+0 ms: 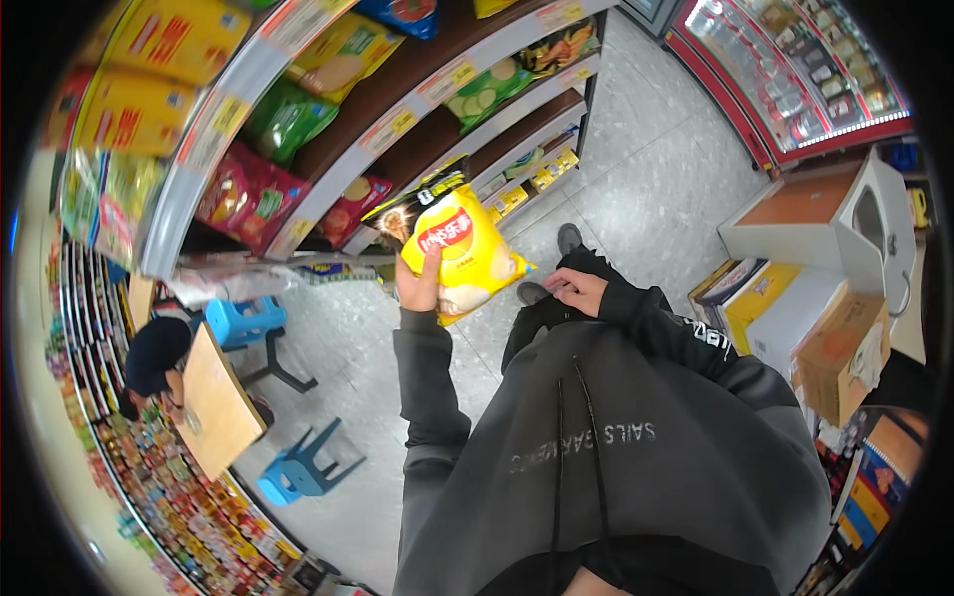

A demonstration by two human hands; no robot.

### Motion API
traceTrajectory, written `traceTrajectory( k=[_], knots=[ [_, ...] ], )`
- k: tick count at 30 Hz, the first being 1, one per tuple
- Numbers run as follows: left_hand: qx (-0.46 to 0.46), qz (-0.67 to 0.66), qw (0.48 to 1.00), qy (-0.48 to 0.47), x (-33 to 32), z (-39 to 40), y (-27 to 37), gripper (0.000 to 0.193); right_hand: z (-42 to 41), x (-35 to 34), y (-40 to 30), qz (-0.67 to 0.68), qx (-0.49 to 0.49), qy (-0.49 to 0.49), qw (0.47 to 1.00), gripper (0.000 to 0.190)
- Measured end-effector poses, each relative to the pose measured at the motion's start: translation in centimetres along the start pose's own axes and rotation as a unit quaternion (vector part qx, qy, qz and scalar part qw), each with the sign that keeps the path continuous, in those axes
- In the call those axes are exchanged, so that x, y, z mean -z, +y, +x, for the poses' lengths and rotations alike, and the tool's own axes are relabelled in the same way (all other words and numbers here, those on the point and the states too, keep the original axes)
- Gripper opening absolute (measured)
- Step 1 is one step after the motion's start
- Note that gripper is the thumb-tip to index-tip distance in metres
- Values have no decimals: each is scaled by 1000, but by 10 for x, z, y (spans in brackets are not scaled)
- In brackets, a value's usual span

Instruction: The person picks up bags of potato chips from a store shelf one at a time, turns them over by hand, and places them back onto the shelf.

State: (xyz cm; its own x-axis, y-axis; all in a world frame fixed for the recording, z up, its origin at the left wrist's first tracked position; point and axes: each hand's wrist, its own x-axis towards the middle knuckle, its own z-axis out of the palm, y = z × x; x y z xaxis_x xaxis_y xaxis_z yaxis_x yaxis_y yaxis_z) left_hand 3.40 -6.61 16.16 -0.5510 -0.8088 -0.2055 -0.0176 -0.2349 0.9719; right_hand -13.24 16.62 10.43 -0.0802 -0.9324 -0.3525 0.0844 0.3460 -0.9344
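My left hand [419,281] grips a yellow Lay's potato chip bag [484,257], thumb across its front. The bag has a black top band and is held tilted in front of the shelf rack [447,88]. My right hand [581,290] hangs before my torso with nothing in it, its fingers loosely bent and slightly apart. Beyond the held bag, a red chip bag [356,207] lies on a shelf. Larger magenta bags [250,195] sit to its left. Further up the rack are a green chip bag [488,95] and a yellow one [346,56].
A red-framed glass-door cooler [790,82] stands at upper right. Below it are a white cabinet [805,201] and a cardboard box [838,365]. To the left, a person [158,357] leans over a wooden table [216,410] near blue plastic stools [302,473]. Stocked shelves [164,469] line the far left.
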Motion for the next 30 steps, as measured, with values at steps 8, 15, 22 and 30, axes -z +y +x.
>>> traceTrajectory(
  k=[8,15,22,30],
  knots=[
    [-32,95,995,-5,33,87,15,46,9,37,-6,-169,-13,49,984,30],
    [178,-252,945,109,73,180,56,52,44,91,52,-109,50,123,985,27],
    [63,-56,983,162,73,208,36,53,44,143,144,-144,-61,195,968,24],
    [-11,25,983,181,55,220,22,55,35,164,268,11,-145,224,964,25]
  ],
)
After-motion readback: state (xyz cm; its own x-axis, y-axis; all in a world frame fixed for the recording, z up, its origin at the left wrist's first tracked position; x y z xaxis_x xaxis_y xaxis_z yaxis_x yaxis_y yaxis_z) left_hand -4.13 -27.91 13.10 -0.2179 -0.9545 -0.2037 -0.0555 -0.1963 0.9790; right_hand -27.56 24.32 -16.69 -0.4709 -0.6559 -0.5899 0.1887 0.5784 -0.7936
